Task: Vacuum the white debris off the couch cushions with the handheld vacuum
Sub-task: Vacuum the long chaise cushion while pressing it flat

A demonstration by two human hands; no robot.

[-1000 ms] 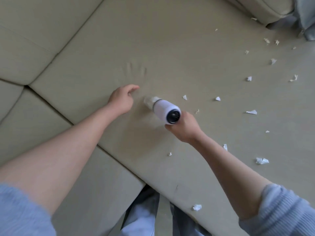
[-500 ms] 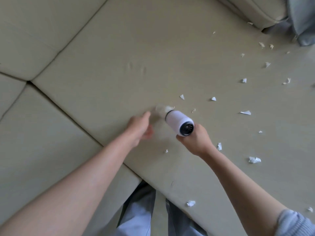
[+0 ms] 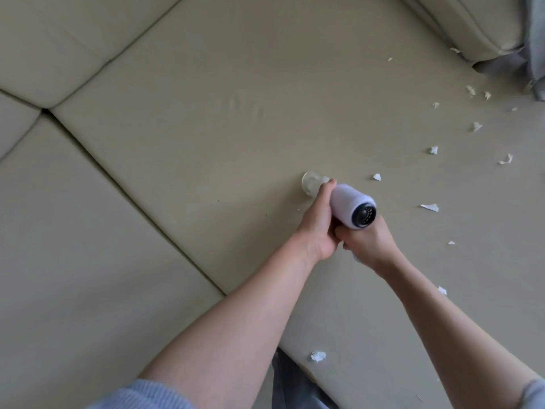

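The white handheld vacuum (image 3: 351, 206) with a black rear vent points away from me, its clear nozzle (image 3: 311, 182) pressed on the beige seat cushion (image 3: 224, 137). My right hand (image 3: 368, 243) grips the vacuum's handle from below. My left hand (image 3: 317, 224) is wrapped on the vacuum's left side, with a fingertip reaching the front of the body. White paper scraps lie to the right, such as one scrap (image 3: 377, 177) close to the nozzle and a flat one (image 3: 430, 207) further right. A crumpled scrap (image 3: 318, 356) sits near the cushion's front edge.
Several more scraps are scattered toward the far right corner (image 3: 474, 125). A second seat cushion (image 3: 73, 246) lies to the left across a seam. Back cushions (image 3: 59, 39) rise at the top left, an armrest (image 3: 472, 25) and grey fabric (image 3: 536, 45) at the top right.
My left hand came off the cushion and closed onto the vacuum's side. The vacuum slid right toward the scraps, and the small bits near its nozzle are gone from sight.
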